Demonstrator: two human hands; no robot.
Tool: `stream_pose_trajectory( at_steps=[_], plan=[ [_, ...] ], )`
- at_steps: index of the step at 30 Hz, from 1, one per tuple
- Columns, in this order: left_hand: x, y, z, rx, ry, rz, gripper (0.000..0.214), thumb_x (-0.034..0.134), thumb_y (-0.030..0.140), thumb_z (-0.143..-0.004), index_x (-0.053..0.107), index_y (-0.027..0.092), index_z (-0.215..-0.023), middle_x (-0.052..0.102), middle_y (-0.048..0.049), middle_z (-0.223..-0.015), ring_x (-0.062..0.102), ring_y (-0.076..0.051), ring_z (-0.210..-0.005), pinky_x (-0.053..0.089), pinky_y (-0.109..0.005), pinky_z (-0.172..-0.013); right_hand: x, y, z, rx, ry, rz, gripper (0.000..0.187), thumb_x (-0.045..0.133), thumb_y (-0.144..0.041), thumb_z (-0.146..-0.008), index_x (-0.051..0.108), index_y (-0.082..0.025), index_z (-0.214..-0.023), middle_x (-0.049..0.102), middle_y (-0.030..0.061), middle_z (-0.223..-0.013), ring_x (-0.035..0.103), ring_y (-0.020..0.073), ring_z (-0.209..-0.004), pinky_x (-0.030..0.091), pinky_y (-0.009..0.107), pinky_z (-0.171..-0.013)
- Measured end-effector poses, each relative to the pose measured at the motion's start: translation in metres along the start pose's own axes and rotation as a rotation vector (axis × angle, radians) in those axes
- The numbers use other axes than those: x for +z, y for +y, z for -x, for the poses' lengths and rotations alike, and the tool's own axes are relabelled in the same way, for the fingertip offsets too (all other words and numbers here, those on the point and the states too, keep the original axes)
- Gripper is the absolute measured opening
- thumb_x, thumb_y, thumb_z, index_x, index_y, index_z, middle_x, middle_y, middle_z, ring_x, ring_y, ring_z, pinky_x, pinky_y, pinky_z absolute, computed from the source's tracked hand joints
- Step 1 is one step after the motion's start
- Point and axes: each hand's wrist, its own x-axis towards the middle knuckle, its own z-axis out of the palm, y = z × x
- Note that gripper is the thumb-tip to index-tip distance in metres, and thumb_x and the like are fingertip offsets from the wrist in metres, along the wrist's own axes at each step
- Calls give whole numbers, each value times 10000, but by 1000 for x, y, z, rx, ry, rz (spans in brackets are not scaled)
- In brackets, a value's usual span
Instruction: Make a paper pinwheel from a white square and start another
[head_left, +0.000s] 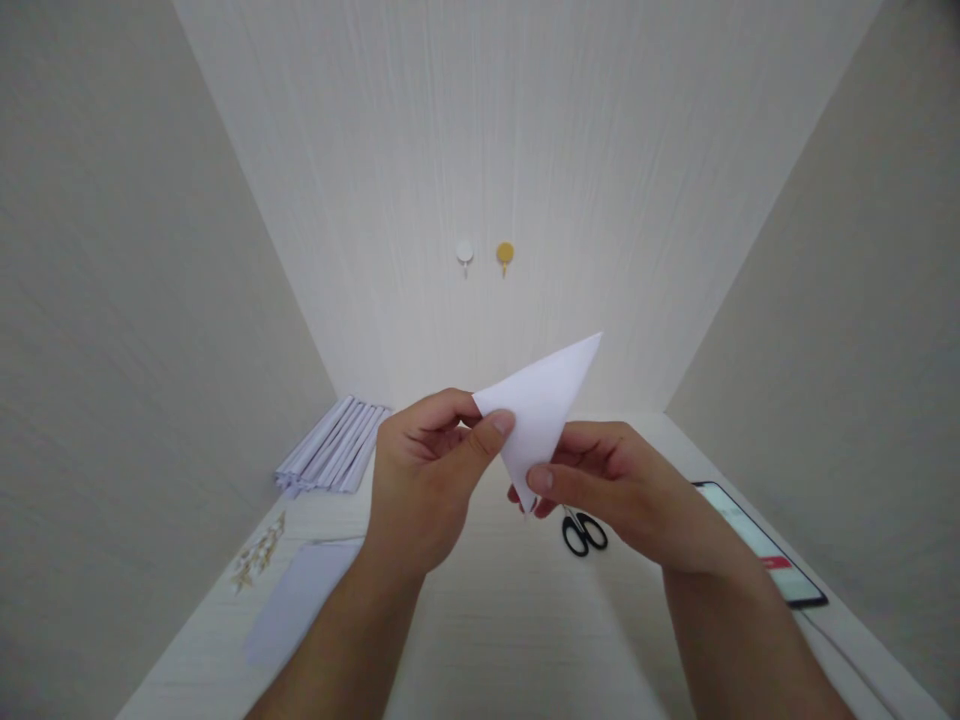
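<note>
A white sheet of paper folded into a triangle (544,400) is held up above the desk, its long tip pointing up and right. My left hand (427,470) pinches its left corner between thumb and fingers. My right hand (622,490) pinches the lower tip of the triangle, thumb on top. Both hands are closed on the paper.
A bundle of rolled white paper tubes (334,458) lies at the back left of the white desk (495,620). Small pale bits (259,555) and flat paper sheets (300,600) lie left. Black-handled scissors (583,530) lie under my right hand. A phone (765,545) lies right. Two wall hooks (484,254) hang ahead.
</note>
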Motion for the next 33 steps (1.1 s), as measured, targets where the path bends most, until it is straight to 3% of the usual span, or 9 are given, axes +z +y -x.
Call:
stream_pose_trajectory(
  at_steps=[11, 20, 26, 33],
  plan=[
    [-2, -3, -3, 59, 65, -21, 180, 807, 242, -795, 702, 179, -662, 647, 28, -615, 560, -82, -543, 440, -194, -495, 6, 1, -7, -21, 28, -112, 174, 762, -341, -871, 746, -168, -867, 717, 17, -750, 652, 123, -696, 542, 245, -661],
    [-3, -5, -3, 79, 56, -5, 144, 806, 234, -801, 718, 191, -695, 654, 21, -646, 570, -106, -613, 451, -224, -560, 10, 0, -10, -56, 112, -105, 233, 814, -380, -807, 720, -166, -793, 679, 5, -683, 617, 128, -647, 543, 269, -642],
    [-6, -8, -6, 125, 120, -29, 135, 804, 246, -797, 711, 192, -715, 647, 19, -659, 552, -114, -628, 437, -236, -574, 10, 2, -9, 68, 16, -39, 286, 752, -442, -856, 726, -162, -806, 724, 34, -737, 656, 136, -662, 544, 267, -631],
    [-9, -15, -12, 131, 134, -12, 112, 809, 224, -788, 729, 187, -718, 647, 25, -661, 539, -102, -642, 416, -227, -597, 10, 1, -7, 79, -6, 27, 313, 704, -454, -895, 713, -164, -779, 740, 39, -746, 670, 138, -682, 542, 266, -657]
  ],
)
